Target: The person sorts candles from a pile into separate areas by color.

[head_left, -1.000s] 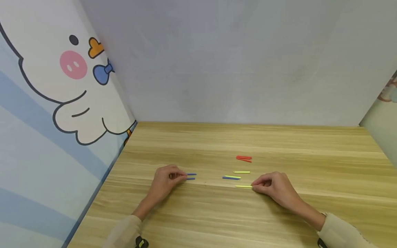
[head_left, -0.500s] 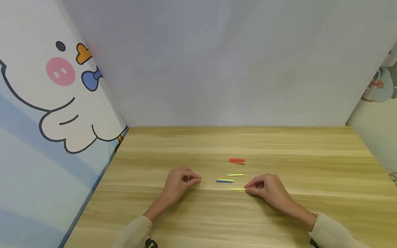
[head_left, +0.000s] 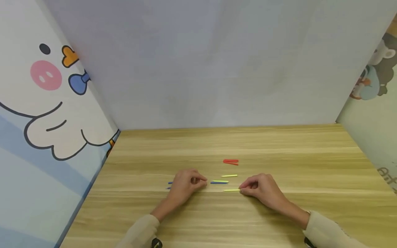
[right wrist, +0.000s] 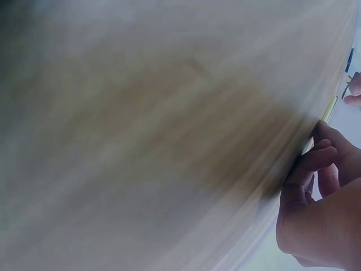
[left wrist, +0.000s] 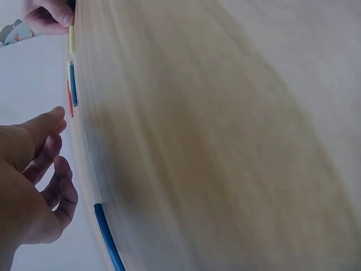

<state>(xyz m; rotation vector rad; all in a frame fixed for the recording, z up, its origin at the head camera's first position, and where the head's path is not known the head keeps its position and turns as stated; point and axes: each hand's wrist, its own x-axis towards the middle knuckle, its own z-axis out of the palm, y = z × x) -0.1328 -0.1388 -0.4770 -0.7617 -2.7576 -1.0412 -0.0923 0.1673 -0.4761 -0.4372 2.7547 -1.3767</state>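
My right hand (head_left: 263,189) pinches the right end of a slim yellow stick (head_left: 231,190) with a tapered tip, low over the wooden table. My left hand (head_left: 186,186) holds nothing; its thumb and index finger are a small gap apart, just left of a blue stick (head_left: 219,183) lying against a yellow-green stick (head_left: 221,181). Two more blue sticks (head_left: 170,183) lie behind the left hand, partly hidden by it. In the left wrist view one blue stick (left wrist: 108,237) shows below the loosely curled fingers.
Another yellow stick (head_left: 229,176) lies just beyond the pair. Farther back rest several red sticks (head_left: 231,161) bunched together. The wooden table (head_left: 198,217) meets a pale grey wall (head_left: 198,69) behind; a cartoon-printed panel (head_left: 46,131) flanks the left side.
My left hand has let go of the blue sticks at the left and moved right, toward the blue and yellow-green pair. The right hand keeps its pinch on the yellow stick.
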